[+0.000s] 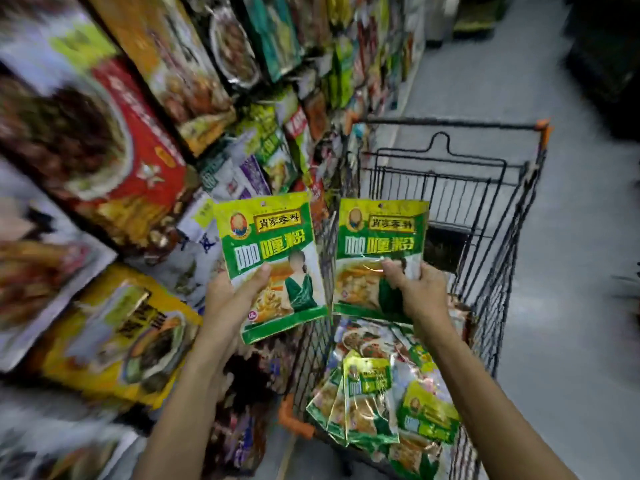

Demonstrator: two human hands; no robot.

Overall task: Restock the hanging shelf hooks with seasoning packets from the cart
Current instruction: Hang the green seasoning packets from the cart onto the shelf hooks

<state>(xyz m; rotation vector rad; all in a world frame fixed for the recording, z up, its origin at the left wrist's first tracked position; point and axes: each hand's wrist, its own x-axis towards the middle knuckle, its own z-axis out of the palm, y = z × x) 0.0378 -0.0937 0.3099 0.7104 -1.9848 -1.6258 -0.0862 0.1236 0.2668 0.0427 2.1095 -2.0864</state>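
As the left hand (227, 296) pinches one glossy flat packet (268, 244), the right hand (420, 289) pinches a second packet (377, 237).

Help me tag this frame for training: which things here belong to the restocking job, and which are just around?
Job: left hand gripping one green packet; right hand gripping a second green packet; packet pile in the cart.
Just around: red package, yellow package, aisle floor.

"咖喱粉" on packet (270, 237) (twin packet (381, 237) likewise)
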